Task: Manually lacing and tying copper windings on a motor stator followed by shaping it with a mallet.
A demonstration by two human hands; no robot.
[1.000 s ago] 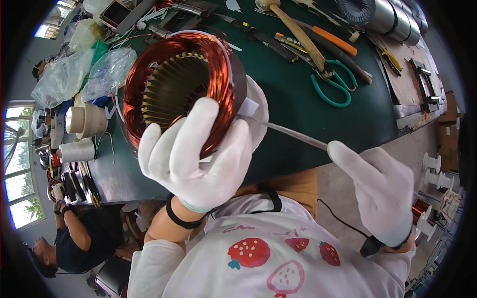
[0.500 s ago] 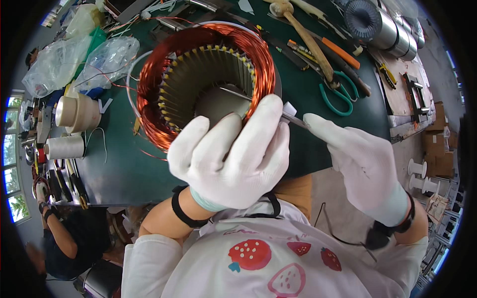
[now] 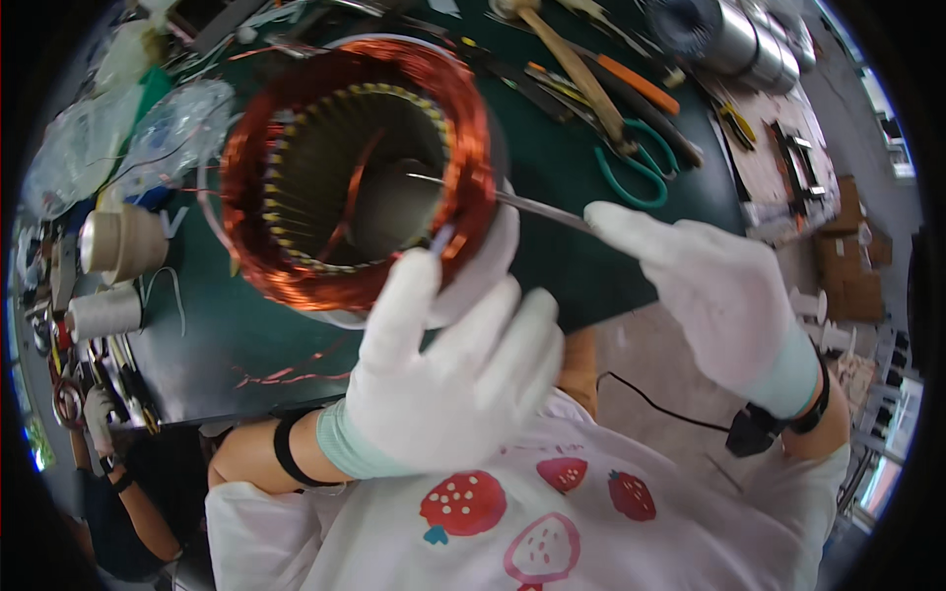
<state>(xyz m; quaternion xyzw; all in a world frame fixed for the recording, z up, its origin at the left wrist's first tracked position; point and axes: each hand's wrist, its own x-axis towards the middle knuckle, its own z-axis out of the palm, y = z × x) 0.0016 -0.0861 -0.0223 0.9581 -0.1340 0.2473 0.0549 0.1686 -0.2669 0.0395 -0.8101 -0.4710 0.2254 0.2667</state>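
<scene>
A motor stator with thick copper windings stands on the green table, its bore ringed by yellow-tipped slot ends. My gloved right hand is closed on a thin metal rod. The rod passes through the winding on the right, and its bent tip shows inside the bore. My gloved left hand lies at the stator's near side with fingers spread, one fingertip by the near rim and a small whitish strip there. A loose copper strand crosses the bore. The left hand is slightly blurred.
Green-handled scissors, a wooden-handled mallet and other hand tools lie to the right. Metal cylinders stand at the far right. Thread spools and plastic bags are at left. A co-worker's arm shows lower left.
My left hand has loosened from the winding's rim and spread its fingers. A copper strand now crosses the bore. The stator sits further left in view; the rod remains in my right hand.
</scene>
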